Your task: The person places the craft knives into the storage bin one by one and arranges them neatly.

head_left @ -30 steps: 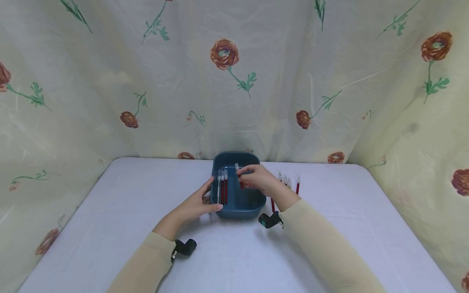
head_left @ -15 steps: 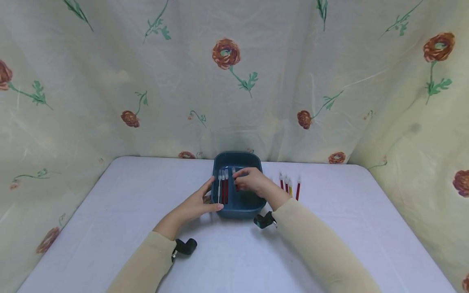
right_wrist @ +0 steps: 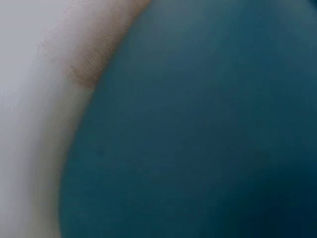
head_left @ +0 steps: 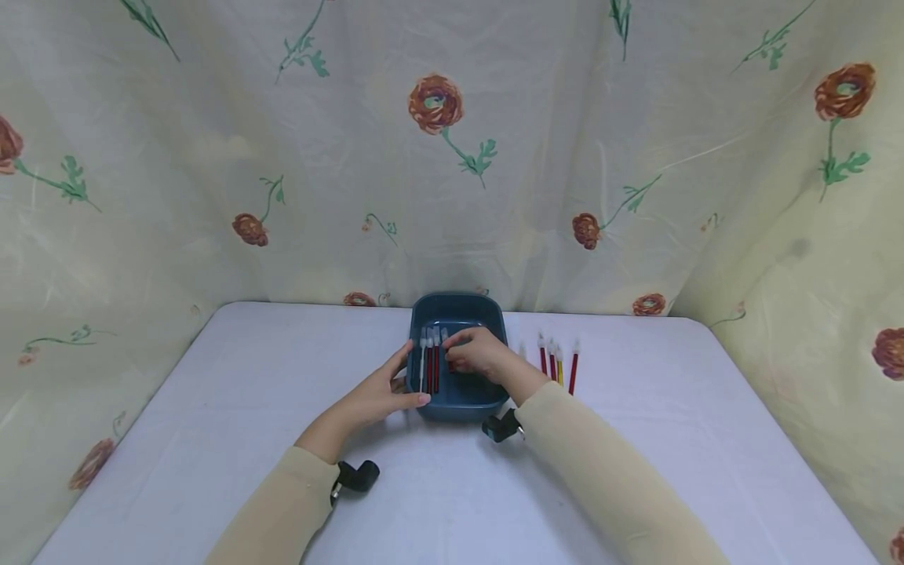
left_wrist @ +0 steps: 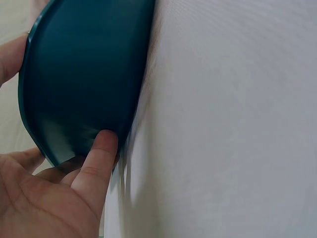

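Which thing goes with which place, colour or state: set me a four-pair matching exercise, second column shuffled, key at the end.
Things:
1. Left hand
2. Right hand
3. Tray
4. Yellow pen

Places, colours, states:
A. Dark blue
B. On the table, among red pens
C. Gripping the tray's left side
D. Pinching a capped pen

Right pairs: 1-C, 2-D, 3-A, 4-B

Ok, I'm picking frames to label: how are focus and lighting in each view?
Head: evenly lit, capped pens small, soft shadows beside the beige sleeves; left wrist: left hand's fingers fairly sharp, teal bin dim with a pale sheen; right wrist: badly blurred, darkening at lower right.
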Action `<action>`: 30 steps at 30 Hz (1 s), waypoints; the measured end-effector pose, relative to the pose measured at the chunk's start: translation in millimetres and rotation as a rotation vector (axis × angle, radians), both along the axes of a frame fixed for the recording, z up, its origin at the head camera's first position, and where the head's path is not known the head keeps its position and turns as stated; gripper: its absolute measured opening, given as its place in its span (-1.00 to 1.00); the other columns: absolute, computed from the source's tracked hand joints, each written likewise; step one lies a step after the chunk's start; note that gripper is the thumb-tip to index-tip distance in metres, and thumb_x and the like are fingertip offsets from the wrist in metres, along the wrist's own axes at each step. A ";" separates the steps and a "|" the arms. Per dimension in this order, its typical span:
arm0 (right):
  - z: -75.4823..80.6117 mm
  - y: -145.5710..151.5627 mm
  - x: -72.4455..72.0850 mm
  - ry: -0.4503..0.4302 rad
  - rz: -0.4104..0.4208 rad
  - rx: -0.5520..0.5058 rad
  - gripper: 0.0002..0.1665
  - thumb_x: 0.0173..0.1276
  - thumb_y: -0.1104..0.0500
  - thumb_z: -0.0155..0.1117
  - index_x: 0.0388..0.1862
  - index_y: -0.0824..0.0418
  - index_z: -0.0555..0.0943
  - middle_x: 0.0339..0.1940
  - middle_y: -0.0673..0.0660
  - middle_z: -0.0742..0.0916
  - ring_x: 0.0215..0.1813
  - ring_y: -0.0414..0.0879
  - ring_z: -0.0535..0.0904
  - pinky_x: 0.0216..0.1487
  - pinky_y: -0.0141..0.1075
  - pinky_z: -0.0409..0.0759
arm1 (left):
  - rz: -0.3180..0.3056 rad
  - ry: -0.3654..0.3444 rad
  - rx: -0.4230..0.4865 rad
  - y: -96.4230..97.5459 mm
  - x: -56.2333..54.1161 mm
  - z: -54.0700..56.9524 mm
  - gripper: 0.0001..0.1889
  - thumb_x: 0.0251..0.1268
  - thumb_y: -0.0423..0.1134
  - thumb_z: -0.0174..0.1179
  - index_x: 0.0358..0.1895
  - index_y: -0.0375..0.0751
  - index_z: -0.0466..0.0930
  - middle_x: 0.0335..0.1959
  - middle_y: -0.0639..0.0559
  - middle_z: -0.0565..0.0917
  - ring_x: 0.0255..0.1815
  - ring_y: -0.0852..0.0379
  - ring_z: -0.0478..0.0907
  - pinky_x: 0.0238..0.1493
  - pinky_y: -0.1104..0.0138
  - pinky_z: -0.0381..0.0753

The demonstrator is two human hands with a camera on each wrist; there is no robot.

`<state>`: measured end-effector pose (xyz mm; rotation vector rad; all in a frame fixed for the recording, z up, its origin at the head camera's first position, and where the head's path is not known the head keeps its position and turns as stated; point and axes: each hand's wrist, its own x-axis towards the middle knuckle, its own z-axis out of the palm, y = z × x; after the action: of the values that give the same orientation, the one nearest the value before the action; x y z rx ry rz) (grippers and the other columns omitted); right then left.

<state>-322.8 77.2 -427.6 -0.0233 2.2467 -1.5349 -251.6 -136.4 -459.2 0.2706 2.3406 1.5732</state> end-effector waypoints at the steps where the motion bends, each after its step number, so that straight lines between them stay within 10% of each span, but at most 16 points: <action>1: -0.2 -0.6 0.2 -0.002 0.002 -0.001 -0.65 0.39 0.33 0.28 0.14 0.34 0.63 -0.04 0.20 0.71 -0.22 -0.09 0.65 -0.11 -0.31 0.68 | -0.002 0.002 0.001 -0.1 0.0 -0.1 0.05 0.27 -0.07 0.40 0.65 0.21 -0.19 0.64 -0.16 -0.04 0.54 -0.25 0.13 0.43 -0.09 0.25; 30: -2.8 -6.9 3.1 -0.012 -0.002 0.039 -0.71 0.40 0.33 0.31 0.08 0.28 0.67 0.14 0.26 0.61 -0.22 -0.07 0.64 -0.12 -0.33 0.69 | -0.008 -0.005 0.008 -1.3 0.7 0.7 0.04 0.27 -0.05 0.40 0.64 0.21 -0.18 0.64 -0.16 -0.05 0.55 -0.26 0.11 0.44 -0.09 0.22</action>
<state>-319.8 70.4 -430.4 -0.0006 2.2674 -1.4884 -250.9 -137.7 -458.5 0.2777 2.3268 1.5780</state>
